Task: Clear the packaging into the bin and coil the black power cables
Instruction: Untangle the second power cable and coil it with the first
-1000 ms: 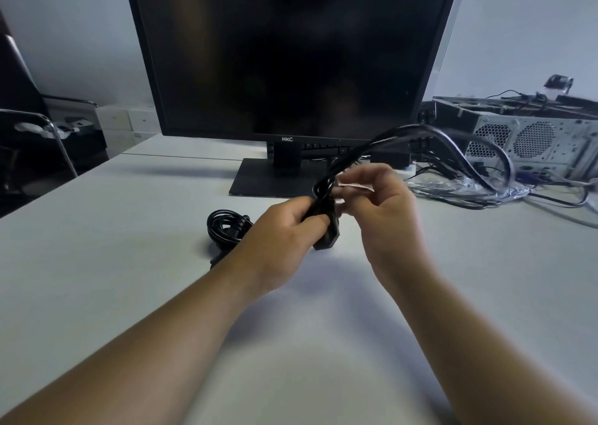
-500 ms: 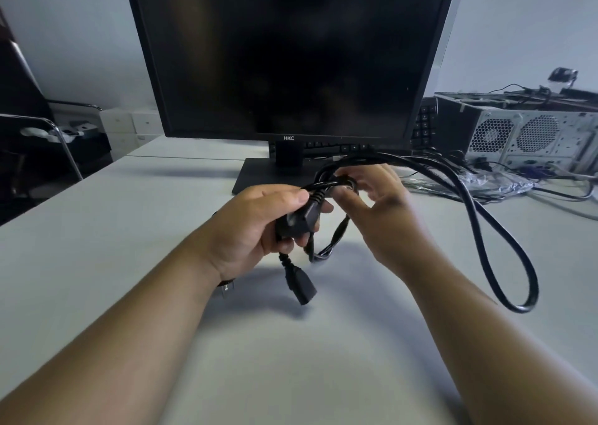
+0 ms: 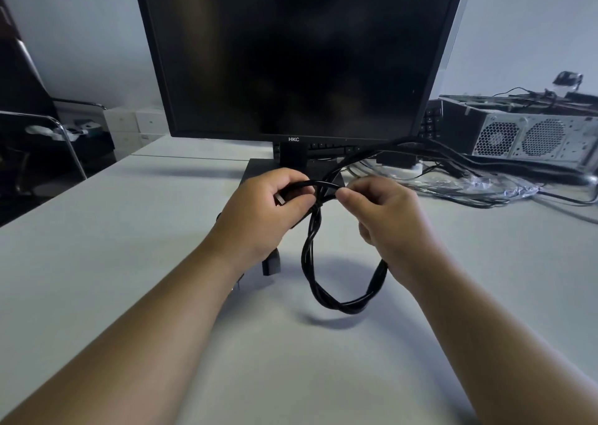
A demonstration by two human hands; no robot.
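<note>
Black power cable (image 3: 346, 308) hangs between the two hands above the desk (image 3: 113, 263), part-gathered into one drooping loop of a few strands that does not seem to touch the surface.

At the left, the left hand (image 3: 262, 211) is curled round the gathered strands at the top of the loop, and a connector (image 3: 271, 264) dangles below its palm. This hand is best used as the anchor: a firm fist, so the turns in it cannot slip or spread.

In the middle, the strands of the loop twist over one another. Each new turn should be laid flat beside the last and at a like size, with a slight roll of the cable between the fingers to take out the twist.

To the right, the right hand (image 3: 391, 220) pinches the cable between thumb and forefinger just beside the left fist. It should do the feeding, sliding out along the free run and drawing in an even length each time.

That free run rises away to the right, toward the clear plastic packaging (image 3: 479, 187) and other leads lying before the computer case (image 3: 530, 140). I judge it could snag there, so it should be drawn in slowly. The packaging is not yet binned.
</note>
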